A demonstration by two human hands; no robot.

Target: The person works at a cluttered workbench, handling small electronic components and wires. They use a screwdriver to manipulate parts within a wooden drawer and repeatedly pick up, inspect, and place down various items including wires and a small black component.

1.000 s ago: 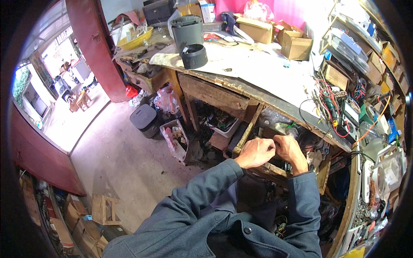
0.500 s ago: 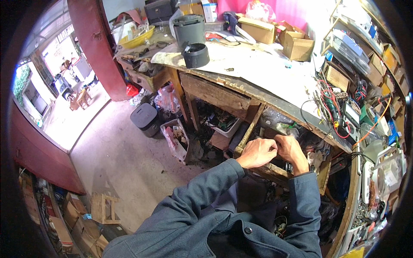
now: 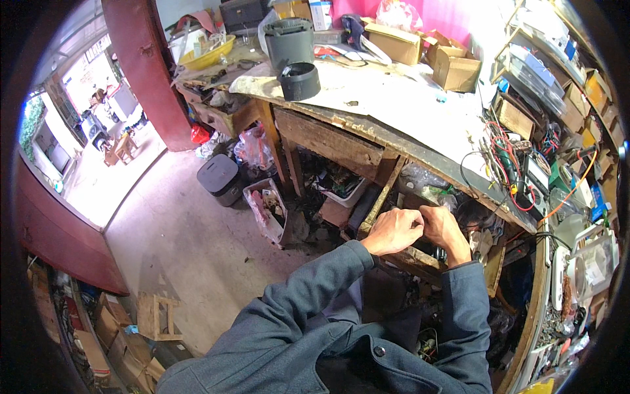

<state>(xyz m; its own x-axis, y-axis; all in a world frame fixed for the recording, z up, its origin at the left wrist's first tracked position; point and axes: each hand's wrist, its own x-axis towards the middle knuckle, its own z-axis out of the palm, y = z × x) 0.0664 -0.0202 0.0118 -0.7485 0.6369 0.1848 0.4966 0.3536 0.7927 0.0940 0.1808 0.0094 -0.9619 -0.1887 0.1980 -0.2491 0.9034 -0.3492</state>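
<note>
Both hands meet, curled, over a pulled-out wooden drawer (image 3: 423, 258) at the workbench's front. My left hand (image 3: 394, 232) has its fingers bent inward, with the back of the hand turned up. Beside it, my right hand (image 3: 445, 231) is closed too, its fingertips close to the left ones. Whatever lies between the fingers is hidden or too small to make out. Inside the drawer are clear plastic bags (image 3: 423, 176) and mixed small items.
A dark cylindrical container (image 3: 300, 81) stands on the workbench (image 3: 394, 98) near a taller grey bin (image 3: 289, 44). Red and black wires (image 3: 505, 161) lie at its right end. Below stand a dark rice-cooker-like box (image 3: 220, 179) and a white bin (image 3: 268, 210) of scraps.
The view has shifted very slightly. Both hands keep almost the same place and closed shape over the drawer.
</note>
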